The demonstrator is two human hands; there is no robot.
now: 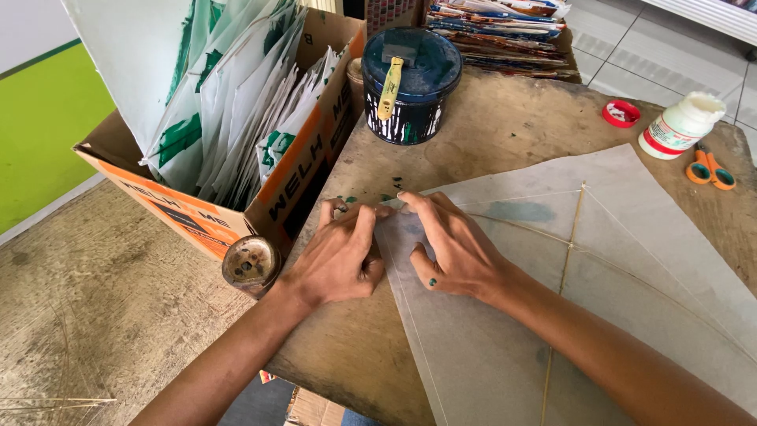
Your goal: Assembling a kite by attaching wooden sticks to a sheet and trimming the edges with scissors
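A: Kite [599, 260] of thin pale paper, flat on the worn wooden table [505, 118], filling the lower right of the frame; corner toward centre frame.

B: Frame of the kite?

A: Thin bamboo spine [569, 244] running top to bottom, crossed by a curved thin stick [631, 272]; thread along the paper edges.

B: Position of the hands?

A: Both at centre frame, on the kite's left corner. Left hand [339, 256] palm down, fingers curled together, fingertips pinching the very tip of the corner against the table. Right hand [449, 244] just beside it, touching, fingers spread and pressed flat on the paper, thumb tucked under toward the left hand; small green spot on the skin near the thumb.

B: Grip state?

A: Left closed on the paper corner; right apart, pressing only, nothing clamped.

B: Surroundings?

A: Dark paint can [410, 87] streaked with white and green, upper centre, with a pale-handled brush [388, 88] across its lid. Green drips [371, 193] on the table just above the hands. Cardboard box [236, 205] packed with white-and-green folded sheets, upper left. Small round rusty tin [250, 264] just left of the left wrist. White glue bottle [682, 125], red cap [621, 113] and orange-handled scissors [710, 167], upper right. Stack of coloured papers [505, 31], top centre.
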